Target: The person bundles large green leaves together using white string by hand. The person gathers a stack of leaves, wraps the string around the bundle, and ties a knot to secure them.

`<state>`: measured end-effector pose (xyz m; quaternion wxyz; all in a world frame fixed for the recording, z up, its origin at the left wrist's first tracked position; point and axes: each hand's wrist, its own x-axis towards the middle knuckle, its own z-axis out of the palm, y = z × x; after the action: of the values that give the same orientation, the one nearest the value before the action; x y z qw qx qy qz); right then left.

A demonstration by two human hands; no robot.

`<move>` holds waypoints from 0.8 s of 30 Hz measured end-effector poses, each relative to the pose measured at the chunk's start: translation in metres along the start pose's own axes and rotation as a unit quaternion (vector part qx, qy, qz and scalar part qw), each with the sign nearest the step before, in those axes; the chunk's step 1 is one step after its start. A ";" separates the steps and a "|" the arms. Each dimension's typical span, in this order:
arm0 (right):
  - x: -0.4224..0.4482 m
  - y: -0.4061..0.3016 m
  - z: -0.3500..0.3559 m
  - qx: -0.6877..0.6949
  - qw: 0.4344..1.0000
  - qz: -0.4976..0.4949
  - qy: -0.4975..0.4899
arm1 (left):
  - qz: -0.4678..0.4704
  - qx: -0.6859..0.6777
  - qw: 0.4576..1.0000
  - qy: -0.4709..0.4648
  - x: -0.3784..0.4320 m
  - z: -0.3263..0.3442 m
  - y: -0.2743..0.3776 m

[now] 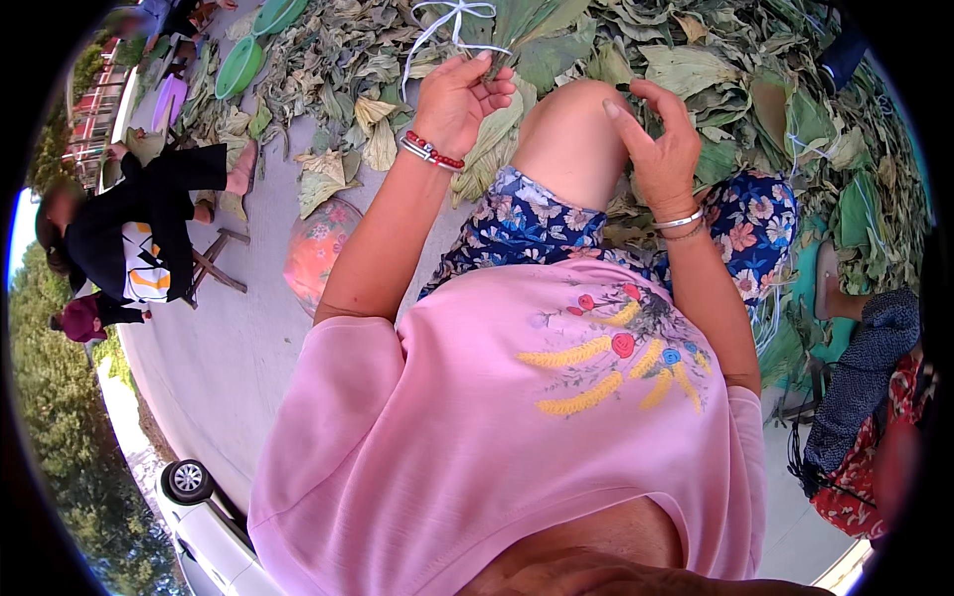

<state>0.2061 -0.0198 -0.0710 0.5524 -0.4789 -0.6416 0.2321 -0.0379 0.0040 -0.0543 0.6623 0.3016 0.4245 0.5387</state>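
Note:
My left hand (466,93), with a red beaded bracelet at the wrist, pinches the dark stem end of a leaf bundle (533,33). The leaves are large, green and partly dried, and look like lotus leaves. White string (456,13) lies over the bundle in loops, one end hanging down to the left of my fingers. Above my bare knee (577,123), my right hand (659,145) is held with thumb and forefinger apart. I see nothing gripped in it; a small dark bit shows by the forefinger tip.
Heaped dried leaves (693,74) surround my legs. An orange flowered round object (320,249) rests on the pavement at left. Beyond it, a person (134,216) sits on a wooden stool (216,264), near green basins (240,67). Another person's patterned sleeve or clothing (857,380) shows at right. A white car (216,536) stands lower left.

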 end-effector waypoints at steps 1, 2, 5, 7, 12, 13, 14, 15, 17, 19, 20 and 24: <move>0.000 -0.006 0.002 -0.075 0.992 -0.103 -0.004 | -0.016 0.002 1.000 0.017 -0.002 -0.021 -0.005; -0.004 -0.010 0.004 -0.041 0.995 -0.081 -0.030 | -0.040 0.013 0.998 0.043 -0.004 -0.038 -0.011; -0.006 -0.011 0.010 -0.111 0.979 -0.166 -0.032 | -0.150 0.010 0.982 0.112 -0.005 -0.082 -0.041; -0.005 -0.005 0.011 -0.121 0.978 -0.162 -0.044 | -0.217 -0.009 0.964 0.156 -0.004 -0.111 -0.072; -0.005 0.000 0.016 -0.116 0.980 -0.149 -0.063 | -0.347 -0.134 0.892 0.256 0.002 -0.184 -0.161; -0.005 0.001 0.016 -0.120 0.980 -0.149 -0.061 | -0.340 -0.104 0.904 0.236 0.001 -0.185 -0.172; -0.006 0.002 0.016 -0.123 0.979 -0.150 -0.060 | -0.331 -0.075 0.915 0.217 0.000 -0.183 -0.185; -0.005 0.002 0.018 -0.124 0.979 -0.153 -0.058 | -0.319 -0.046 0.926 0.198 0.000 -0.186 -0.194; -0.005 0.001 0.021 -0.130 0.977 -0.159 -0.057 | -0.355 -0.060 0.914 0.185 -0.002 -0.196 -0.206; -0.004 0.002 0.024 -0.133 0.977 -0.160 -0.053 | -0.392 -0.073 0.902 0.168 -0.002 -0.197 -0.209; -0.004 0.002 0.026 -0.130 0.977 -0.158 -0.053 | -0.382 -0.062 0.905 0.177 -0.003 -0.198 -0.210; -0.007 0.005 0.027 -0.122 0.978 -0.159 -0.053 | -0.331 -0.016 0.923 0.198 -0.012 -0.180 -0.200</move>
<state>0.1820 -0.0176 -0.0863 0.4849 -0.4216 -0.7614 0.0864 -0.1071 -0.0656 -0.3050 0.7103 0.0207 0.6135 0.3446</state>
